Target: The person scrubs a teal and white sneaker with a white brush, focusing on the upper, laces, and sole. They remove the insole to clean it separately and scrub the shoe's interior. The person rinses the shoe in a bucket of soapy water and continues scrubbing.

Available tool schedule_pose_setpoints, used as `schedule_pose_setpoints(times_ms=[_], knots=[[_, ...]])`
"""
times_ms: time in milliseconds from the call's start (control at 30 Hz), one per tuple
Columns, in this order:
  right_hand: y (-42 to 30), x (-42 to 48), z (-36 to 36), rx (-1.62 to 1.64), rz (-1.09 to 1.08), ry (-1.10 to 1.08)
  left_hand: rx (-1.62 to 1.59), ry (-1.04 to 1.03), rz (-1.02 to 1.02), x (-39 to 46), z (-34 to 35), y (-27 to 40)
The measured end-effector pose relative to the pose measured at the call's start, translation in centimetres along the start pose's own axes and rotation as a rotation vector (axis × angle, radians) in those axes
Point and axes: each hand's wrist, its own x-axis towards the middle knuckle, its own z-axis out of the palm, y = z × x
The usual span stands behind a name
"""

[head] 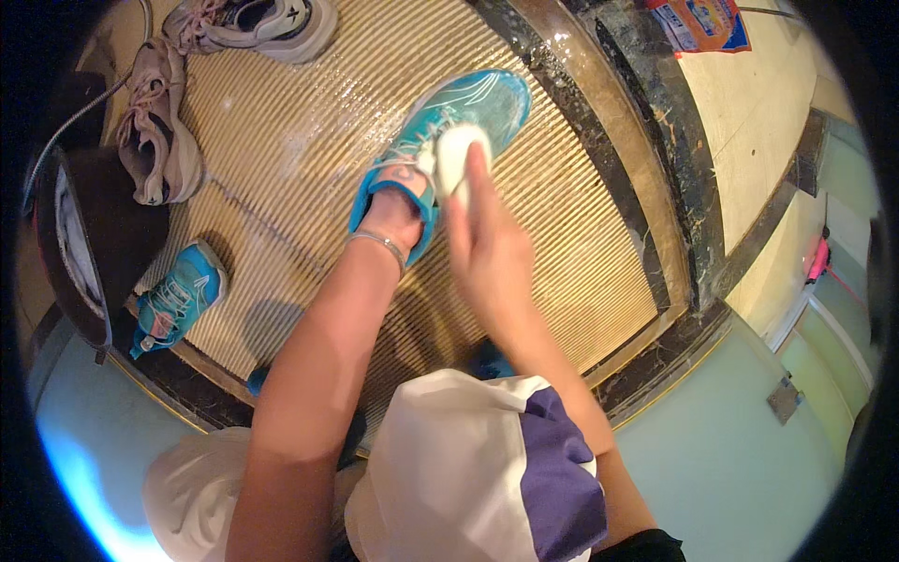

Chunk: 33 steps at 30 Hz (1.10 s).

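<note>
My left hand point(395, 214) is pushed into the opening of a turquoise sneaker point(481, 95) with pale laces; its fingers are hidden inside. The shoe's toe points away and to the right, above the ribbed floor. My right hand point(491, 246) grips a white oval scrubber point(460, 151) against the side of the shoe near the laces. The scrubber's working face is out of sight. A matching turquoise sneaker point(179, 298) lies on the floor at the left.
Two pale pinkish sneakers point(158, 126) point(281, 28) rest at the upper left, near a flexible metal hose point(70, 119) and a dark bin-like container point(116, 218). Dark stone curbing point(625, 140) borders the wet ribbed floor point(295, 140). An orange-and-blue packet point(706, 24) lies beyond it.
</note>
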Motion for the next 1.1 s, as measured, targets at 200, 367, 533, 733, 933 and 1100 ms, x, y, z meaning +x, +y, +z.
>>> schedule_pose_setpoints(times_ms=[200, 367, 533, 733, 933, 1100], knots=[[2.4, 5.1, -0.7, 0.011, 0.063, 0.123, 0.516, -0.074, 0.298, 1.7, -1.6, -1.7], [1.5, -2.2, 0.5, 0.113, 0.013, 0.032, 0.375, 0.002, 0.000, -0.7, 1.2, 0.3], [2.4, 5.9, -0.9, 0.037, 0.031, 0.061, 0.947, -0.071, 0.539, 3.9, -3.2, -3.4], [1.8, -0.4, -1.8, 0.025, -0.141, -0.083, 0.003, 0.180, -0.099, -1.5, 1.6, 0.6], [2.9, 3.4, -3.2, 0.038, -0.083, -0.106, 1.307, -0.135, 0.063, -0.1, 0.0, -1.0], [5.9, -0.2, -7.9, 0.032, -0.133, -0.281, 1.878, -0.420, 0.406, -1.8, 2.0, -2.9]])
